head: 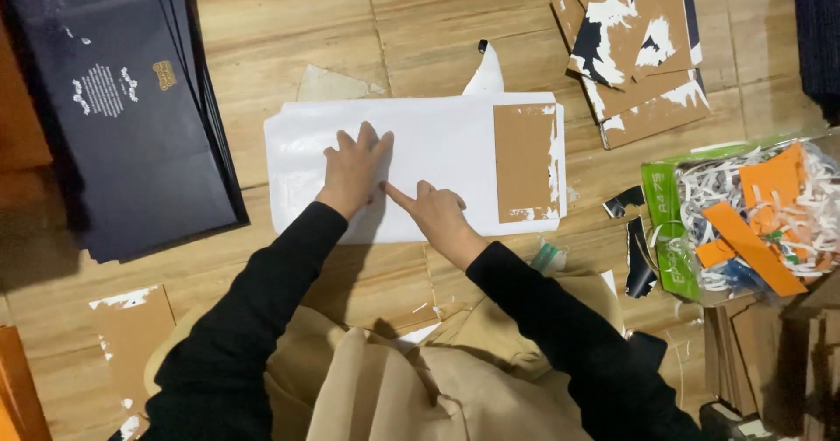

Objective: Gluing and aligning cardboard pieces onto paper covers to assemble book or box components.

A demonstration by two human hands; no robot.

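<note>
A flat white paper sheet (437, 143) lies on the wooden floor in front of me, with a brown cardboard patch (523, 161) stuck near its right end. My left hand (354, 168) rests palm down on the sheet's left half, fingers spread. My right hand (435, 213) is beside it, index finger pointing left and pressing on the sheet near the left wrist, other fingers curled. Both arms wear black sleeves. Neither hand holds anything.
A stack of flat dark navy paper bags (131, 108) lies at the left. Torn brown card pieces (634, 47) sit at top right. A clear bag of shredded white and orange paper scraps (752, 218) is at the right. A brown card piece (131, 332) lies lower left.
</note>
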